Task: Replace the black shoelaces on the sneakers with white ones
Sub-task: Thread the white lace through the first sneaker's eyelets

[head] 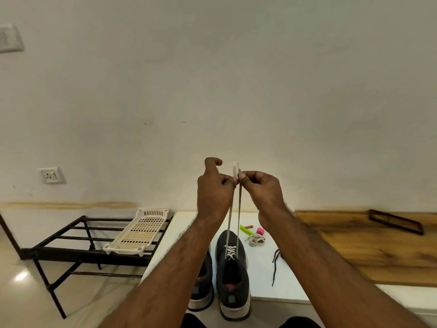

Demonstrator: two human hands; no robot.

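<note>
Hands raised above the table (264, 275), level with each other, each pinching one end of the white shoelace (238, 209). Left hand (214, 192) has a closed grip, thumb and curled fingers on the left strand, forefinger crooked clear above. Right hand (262, 189) likewise closed, fingertips on the right strand just below its tip. Both tips stand side by side above the fingers, which suggests the two ends are being pulled up and matched for equal length.

Strands run taut down to the right sneaker (233, 275), where the white lace already crosses the lower eyelets; upper eyelets appear unlaced. Sneaker stands toe away from the person, heel overhanging the near table edge. Left sneaker (203, 282) sits touching beside it, largely hidden by the left forearm; its lacing cannot be judged.

Removed black shoelace (275, 263) lies loose on the table right of the shoe. A coiled white lace (256, 240) rests farther back, near a green clip (246, 229) and a pink item (260, 231).

Room overhead is free for pulling. A metal rack (78, 247) with a plastic tray (137, 233) stands well apart to the left; a wooden board (378, 245) lies to the right.
</note>
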